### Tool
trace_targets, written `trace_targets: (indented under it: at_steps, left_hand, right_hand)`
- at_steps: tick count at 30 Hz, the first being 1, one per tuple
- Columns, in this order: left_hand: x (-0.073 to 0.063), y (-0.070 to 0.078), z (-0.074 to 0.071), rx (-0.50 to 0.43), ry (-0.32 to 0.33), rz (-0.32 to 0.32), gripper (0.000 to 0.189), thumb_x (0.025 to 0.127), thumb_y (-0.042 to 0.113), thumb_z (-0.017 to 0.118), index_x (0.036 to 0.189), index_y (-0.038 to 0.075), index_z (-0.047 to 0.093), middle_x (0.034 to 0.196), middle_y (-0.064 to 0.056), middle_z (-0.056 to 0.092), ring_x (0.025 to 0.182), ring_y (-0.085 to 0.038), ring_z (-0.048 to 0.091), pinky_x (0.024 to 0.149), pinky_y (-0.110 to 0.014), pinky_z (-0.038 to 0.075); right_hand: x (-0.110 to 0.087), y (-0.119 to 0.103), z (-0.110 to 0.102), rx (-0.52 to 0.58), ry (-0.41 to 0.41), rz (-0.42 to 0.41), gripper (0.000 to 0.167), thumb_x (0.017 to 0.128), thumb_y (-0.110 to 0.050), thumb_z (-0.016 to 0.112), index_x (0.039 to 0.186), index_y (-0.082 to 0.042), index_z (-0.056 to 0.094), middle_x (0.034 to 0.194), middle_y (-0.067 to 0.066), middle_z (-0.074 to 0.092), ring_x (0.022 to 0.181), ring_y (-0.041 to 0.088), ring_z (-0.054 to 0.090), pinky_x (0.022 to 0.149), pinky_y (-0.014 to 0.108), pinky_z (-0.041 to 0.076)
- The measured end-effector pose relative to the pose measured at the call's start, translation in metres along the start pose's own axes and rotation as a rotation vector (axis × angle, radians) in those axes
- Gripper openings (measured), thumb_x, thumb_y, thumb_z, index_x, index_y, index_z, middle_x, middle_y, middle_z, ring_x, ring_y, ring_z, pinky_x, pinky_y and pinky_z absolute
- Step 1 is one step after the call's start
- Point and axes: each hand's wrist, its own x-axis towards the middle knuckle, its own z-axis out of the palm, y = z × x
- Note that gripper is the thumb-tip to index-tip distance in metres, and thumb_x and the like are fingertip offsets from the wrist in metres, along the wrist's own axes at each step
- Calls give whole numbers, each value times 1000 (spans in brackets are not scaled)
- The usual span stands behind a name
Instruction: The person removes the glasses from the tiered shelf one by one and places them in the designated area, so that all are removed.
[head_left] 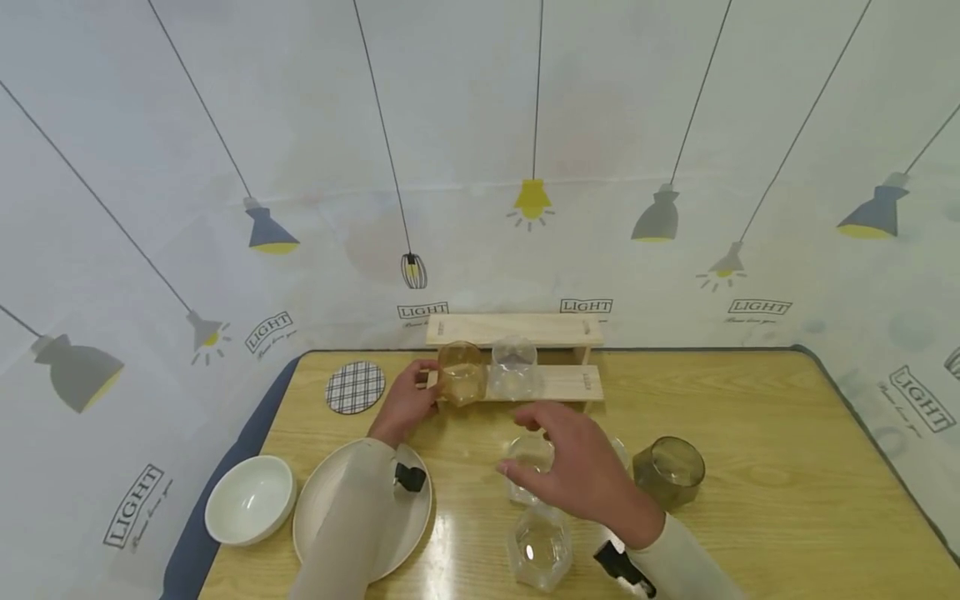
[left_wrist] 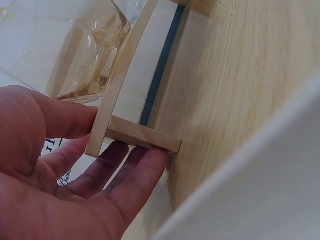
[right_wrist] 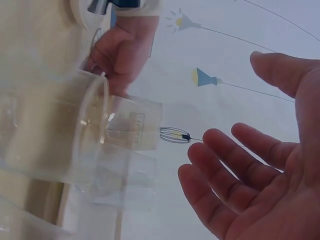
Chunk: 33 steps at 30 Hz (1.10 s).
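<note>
A two-tier wooden rack (head_left: 555, 379) stands against the back wall. On its lower step sit an amber glass (head_left: 461, 375) and, to the right, a clear glass (head_left: 514, 371). My left hand (head_left: 411, 402) holds the rack's left end. In the left wrist view the thumb presses the step's edge and the fingers (left_wrist: 145, 175) lie against the side leg. My right hand (head_left: 573, 467) hovers with fingers loosely bent and nothing in them, partly covering a clear faceted glass (head_left: 525, 483). Another faceted glass (head_left: 540, 550) stands nearer the front.
A smoky brown glass (head_left: 670, 472) stands right of my right hand, and part of one more clear glass (head_left: 620, 452) shows behind that hand. At left are a white bowl (head_left: 251, 500), a large plate (head_left: 415, 525) under my left forearm and a checked coaster (head_left: 356, 387).
</note>
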Motion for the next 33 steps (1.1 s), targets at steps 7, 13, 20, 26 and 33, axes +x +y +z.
trace_targets:
  at_steps: [7, 13, 20, 26, 33]
  left_hand:
    - [1, 0, -2, -17, 0, -6, 37, 105, 11, 65, 141, 11, 57, 145, -24, 53, 112, -28, 62, 82, -40, 62]
    - [1, 0, -3, -12, 9, -5, 37, 104, 10, 66, 140, 11, 57, 144, -24, 54, 111, -29, 63, 85, -43, 62]
    - [2, 1, -1, -6, -8, 0, 38, 104, 9, 65, 141, 10, 56, 144, -24, 54, 109, -28, 63, 84, -42, 62]
    - [2, 2, -1, -10, -3, -7, 38, 104, 9, 65, 141, 11, 56, 145, -24, 54, 109, -28, 64, 85, -44, 62]
    - [2, 1, -2, -3, -20, -13, 39, 105, 9, 64, 143, 10, 54, 144, -24, 54, 108, -26, 64, 82, -39, 62]
  right_hand:
    - [36, 6, -7, -21, 19, 50, 60, 89, -41, 85, 135, -10, 65, 131, 7, 70, 114, 26, 68, 92, 46, 59]
    - [69, 22, -5, 86, -47, 170, 65, 92, -40, 83, 143, -8, 58, 140, 10, 64, 119, 30, 63, 97, 51, 56]
    - [93, 49, 7, 150, -96, 312, 78, 93, -42, 81, 154, -6, 48, 153, 16, 50, 138, 39, 51, 109, 61, 47]
    - [105, 64, 16, 101, -215, 380, 85, 92, -47, 80, 157, -5, 44, 153, 19, 49, 136, 40, 50, 111, 60, 46]
    - [107, 71, 19, 80, -298, 438, 89, 92, -43, 81, 159, -4, 39, 158, 20, 47, 141, 41, 50, 117, 58, 43]
